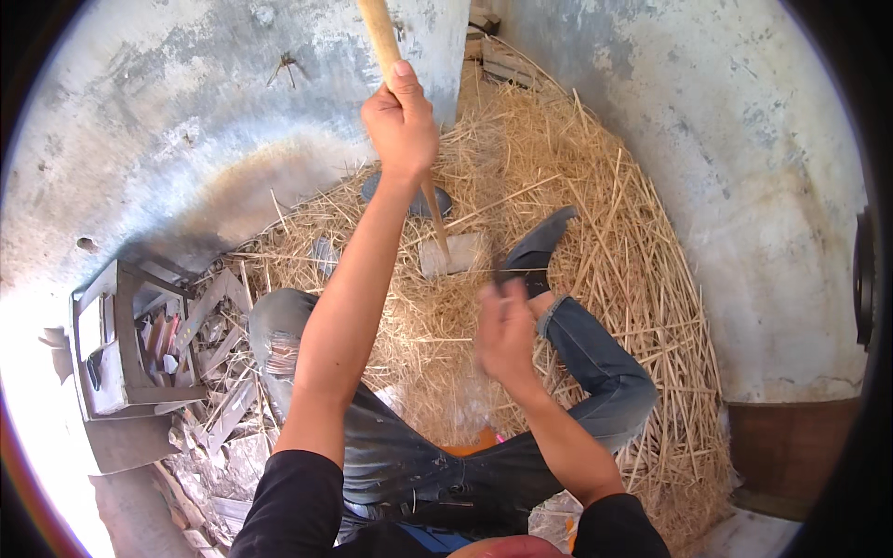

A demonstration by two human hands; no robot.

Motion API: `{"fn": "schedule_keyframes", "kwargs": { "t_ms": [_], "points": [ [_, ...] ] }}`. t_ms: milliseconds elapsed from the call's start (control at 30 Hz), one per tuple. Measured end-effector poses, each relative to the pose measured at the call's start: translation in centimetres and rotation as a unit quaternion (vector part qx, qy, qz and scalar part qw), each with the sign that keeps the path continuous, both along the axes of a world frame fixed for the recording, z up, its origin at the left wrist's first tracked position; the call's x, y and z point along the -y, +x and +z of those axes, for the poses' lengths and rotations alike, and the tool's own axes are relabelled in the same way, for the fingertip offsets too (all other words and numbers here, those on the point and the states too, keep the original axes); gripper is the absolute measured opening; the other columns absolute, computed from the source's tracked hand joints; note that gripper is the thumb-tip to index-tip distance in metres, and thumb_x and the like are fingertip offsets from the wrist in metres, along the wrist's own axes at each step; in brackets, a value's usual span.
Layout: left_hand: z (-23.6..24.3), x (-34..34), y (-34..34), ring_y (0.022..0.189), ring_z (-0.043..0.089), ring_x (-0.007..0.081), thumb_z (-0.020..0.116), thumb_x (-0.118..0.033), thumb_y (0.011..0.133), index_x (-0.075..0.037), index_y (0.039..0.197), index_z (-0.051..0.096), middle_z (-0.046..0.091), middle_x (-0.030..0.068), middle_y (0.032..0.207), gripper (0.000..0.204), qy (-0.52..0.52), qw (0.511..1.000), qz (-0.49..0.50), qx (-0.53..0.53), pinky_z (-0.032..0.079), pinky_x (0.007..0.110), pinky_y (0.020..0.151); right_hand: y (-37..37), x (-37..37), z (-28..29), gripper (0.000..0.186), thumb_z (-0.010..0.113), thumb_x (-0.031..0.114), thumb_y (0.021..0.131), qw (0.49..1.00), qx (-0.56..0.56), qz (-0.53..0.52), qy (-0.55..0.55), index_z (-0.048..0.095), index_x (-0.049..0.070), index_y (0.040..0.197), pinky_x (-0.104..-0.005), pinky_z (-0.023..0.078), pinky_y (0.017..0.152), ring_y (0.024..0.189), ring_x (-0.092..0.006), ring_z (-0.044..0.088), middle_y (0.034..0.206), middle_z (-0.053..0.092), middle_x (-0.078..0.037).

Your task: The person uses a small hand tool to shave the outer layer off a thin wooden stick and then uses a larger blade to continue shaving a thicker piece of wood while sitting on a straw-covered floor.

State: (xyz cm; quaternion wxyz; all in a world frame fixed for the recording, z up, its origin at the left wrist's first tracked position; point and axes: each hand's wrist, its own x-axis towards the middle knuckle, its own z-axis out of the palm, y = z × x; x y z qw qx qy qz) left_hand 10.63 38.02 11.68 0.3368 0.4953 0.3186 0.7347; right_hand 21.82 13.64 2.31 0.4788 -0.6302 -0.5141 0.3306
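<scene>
My left hand (402,128) is wrapped round a long pale wooden pole (377,37), its thumb lying along the shaft. The pole leaves the picture at the top, and its thinner lower end comes down onto a wooden block (453,254) lying in the straw. To the right of the block, my right hand (507,333) is closed and smeared by motion. A dark tool (503,275) sticks up from that fist, too blurred to tell its kind. It is apart from the pole.
My bent legs in jeans (600,367) frame the straw-covered floor (595,232). A wooden box frame (121,344) with odds and ends stands at left, beside scattered wood scraps (223,409). Concrete walls (735,186) close in both sides. A dark shoe (539,246) lies right of the block.
</scene>
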Motion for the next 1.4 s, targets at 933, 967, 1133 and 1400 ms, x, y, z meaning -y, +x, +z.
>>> {"fn": "schedule_keyframes", "kwargs": {
  "t_ms": [933,967,1133,1400],
  "points": [
    [0.1,0.0,-0.5,0.050,0.036,0.0044,0.051,-0.052,0.107,-0.010,0.064,0.041,0.041,-0.0052,0.055,0.062,0.000,0.996,0.079,-0.027,0.029,0.027,0.045,-0.5,-1.7,10.0,0.037,0.056,0.037,0.107,0.948,-0.287,-0.060,0.124,0.053,0.001,0.113,-0.0220,0.037,0.037,0.046,-0.0039,0.046,0.065,0.049,0.002],
    [-0.1,-0.1,-0.3,0.050,0.036,0.0044,0.051,-0.052,0.107,-0.010,0.064,0.041,0.041,-0.0052,0.055,0.062,0.001,0.997,0.078,-0.025,0.029,0.027,0.045,-1.2,-1.6,8.3,0.038,0.056,0.038,0.107,0.938,-0.288,-0.094,0.168,0.053,0.000,0.113,-0.0225,0.037,0.037,0.046,-0.0044,0.046,0.065,0.049,0.001],
    [0.2,0.2,-0.3,0.050,0.039,0.0051,0.051,-0.052,0.107,-0.009,0.064,0.043,0.044,-0.0037,0.055,0.061,-0.027,0.991,0.122,-0.045,0.030,0.028,0.044,2.0,0.0,0.0,0.038,0.056,0.039,0.107,0.908,-0.271,0.050,-0.314,0.053,0.002,0.109,-0.0252,0.038,0.036,0.044,-0.0063,0.044,0.065,0.048,0.000],
    [0.0,0.5,-0.3,0.050,0.038,0.0040,0.050,-0.052,0.108,-0.010,0.063,0.041,0.042,-0.0044,0.053,0.062,0.012,0.994,0.094,-0.061,0.030,0.028,0.044,0.5,-2.1,12.3,0.033,0.052,0.037,0.109,0.945,-0.314,-0.044,0.087,0.053,0.004,0.110,-0.0250,0.038,0.038,0.043,-0.0073,0.043,0.064,0.045,0.001]
  ]
}}
